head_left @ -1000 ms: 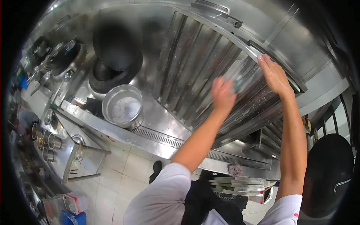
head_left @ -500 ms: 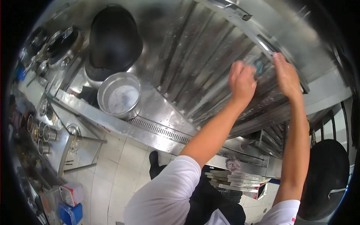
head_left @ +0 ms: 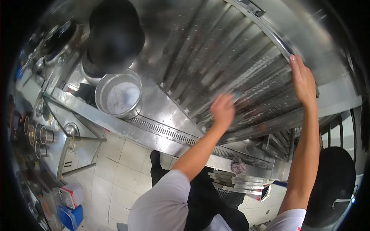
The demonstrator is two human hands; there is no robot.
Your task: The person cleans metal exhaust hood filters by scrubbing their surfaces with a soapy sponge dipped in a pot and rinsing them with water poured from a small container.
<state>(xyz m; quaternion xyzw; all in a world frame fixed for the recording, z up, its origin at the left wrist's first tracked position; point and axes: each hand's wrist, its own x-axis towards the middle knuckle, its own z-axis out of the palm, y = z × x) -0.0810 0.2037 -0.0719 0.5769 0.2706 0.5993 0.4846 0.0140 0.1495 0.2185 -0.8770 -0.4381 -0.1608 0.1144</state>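
Observation:
A large ribbed metal panel (head_left: 216, 57) leans over the steel counter, with white suds streaked along its ridges. Against its middle, my left hand (head_left: 223, 109) is closed and blurred by motion, gripping a small green scrubber (head_left: 237, 94) that shows at the fingertips. My right hand (head_left: 302, 75) rests on the panel's upper right edge, thumb and fingers pressed over the rim. To the left stands a metal pot (head_left: 118, 93) holding foamy water.
Dark woks (head_left: 113, 36) sit behind the pot. A slotted drain (head_left: 165, 133) runs along the counter front, near a scouring ball (head_left: 238, 166). Below are stacked metal panels (head_left: 239, 183); a black wok (head_left: 332, 184) stands at right, a blue bin (head_left: 70, 217) at lower left.
My left hand swept up and right across the panel, then back down and left with the scrubber. My right hand still holds the rim. The camera view has shifted slightly.

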